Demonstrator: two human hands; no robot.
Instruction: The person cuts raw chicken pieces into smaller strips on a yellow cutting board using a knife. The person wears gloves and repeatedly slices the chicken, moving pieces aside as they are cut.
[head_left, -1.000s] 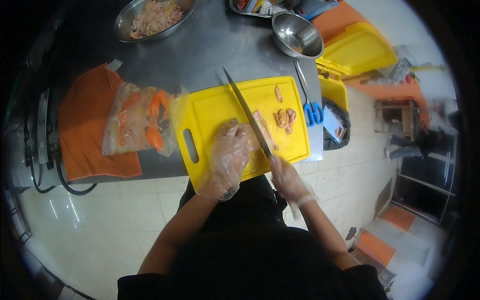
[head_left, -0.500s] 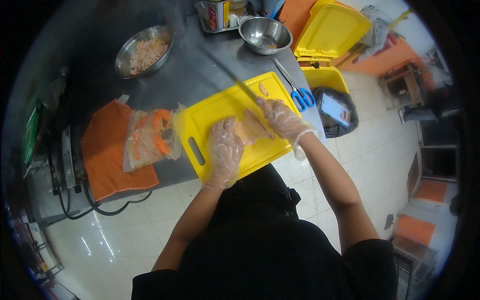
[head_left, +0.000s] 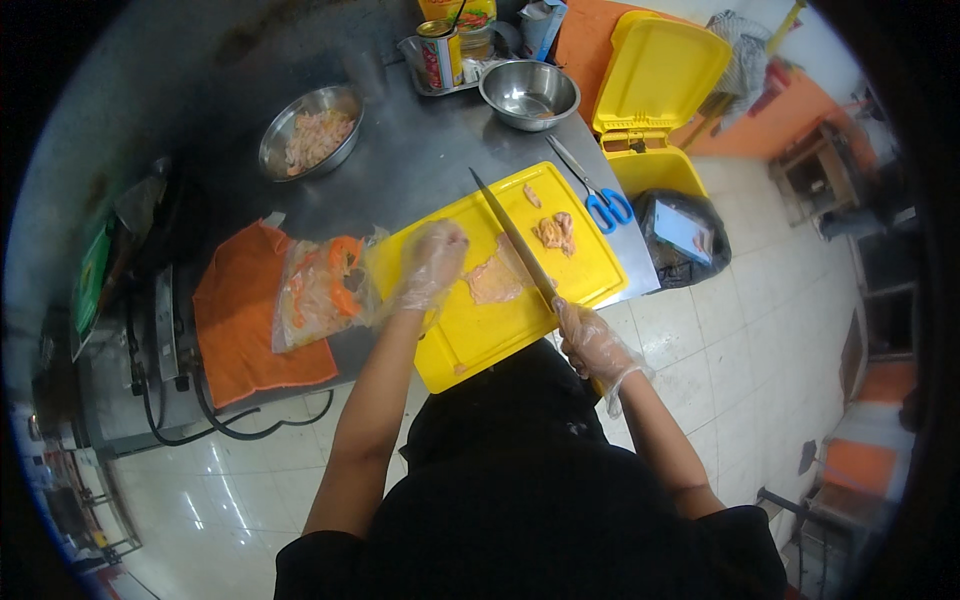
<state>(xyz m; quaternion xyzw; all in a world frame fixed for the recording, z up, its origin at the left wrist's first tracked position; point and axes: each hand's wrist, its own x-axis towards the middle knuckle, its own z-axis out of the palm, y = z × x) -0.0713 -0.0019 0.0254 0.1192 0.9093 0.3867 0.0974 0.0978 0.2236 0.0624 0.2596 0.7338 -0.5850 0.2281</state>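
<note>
In my right hand (head_left: pixel 600 350), gloved in clear plastic, is the handle of a long knife (head_left: pixel 518 240). Its blade slants up and left across the yellow cutting board (head_left: pixel 450 345). A thin, flat piece of pale raw meat (head_left: pixel 497 278) lies just left of the blade. Cut bits of meat (head_left: pixel 556 233) sit in a small heap to its right, with a single sliver (head_left: pixel 532 195) farther back. My left hand (head_left: pixel 433 262), also gloved, is raised over the board's left part, apart from the flat piece. Its fingers are curled, and whatever they may hold is hidden.
Left of the board, a clear bag (head_left: pixel 315 295) with orange markings rests on an orange cloth (head_left: pixel 235 320). A steel bowl of meat pieces (head_left: pixel 310 130), another steel bowl (head_left: pixel 530 95) and blue-handled scissors (head_left: pixel 600 205) lie around it. A yellow bin (head_left: pixel 655 165) stands beyond the table's right edge.
My left hand has come off the meat and moved left. My right hand has drawn the knife back toward me. The heap of meat bits on the board's right is now in sight.
</note>
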